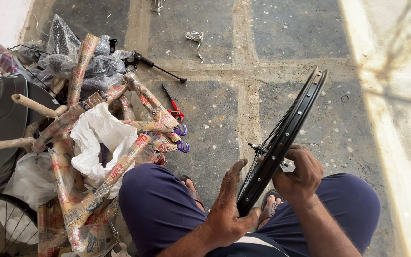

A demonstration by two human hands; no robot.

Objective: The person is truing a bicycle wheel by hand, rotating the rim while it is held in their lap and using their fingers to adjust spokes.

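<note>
The person sits with knees apart and holds a black bicycle wheel rim (286, 133) upright between them, its lower edge near the lap and its upper edge tilted away over the concrete floor (205, 109). The left hand (229, 209) is clasped around the bottom of the rim, thumb on the near side and fingers stretched up along the outer face. The right hand (300, 173) is closed on the far side of the rim, just above the left hand, near the hub axle (258, 148) and the thin spokes (277, 131) that run from it — whether its fingers pinch a spoke or the rim itself cannot be told.

To the left of the left hand, well apart from it, lies a heap of bicycle frame tubes wrapped in brown paper (96, 143), with a white plastic bag (101, 138) on top and two purple fork ends (181, 138) sticking out. Beyond the heap, ahead of the left hand, red-handled pliers (173, 107) and a black kickstand (158, 65) rest on the floor. A second spoked wheel (1, 223) shows at the far left — only part of it.
</note>
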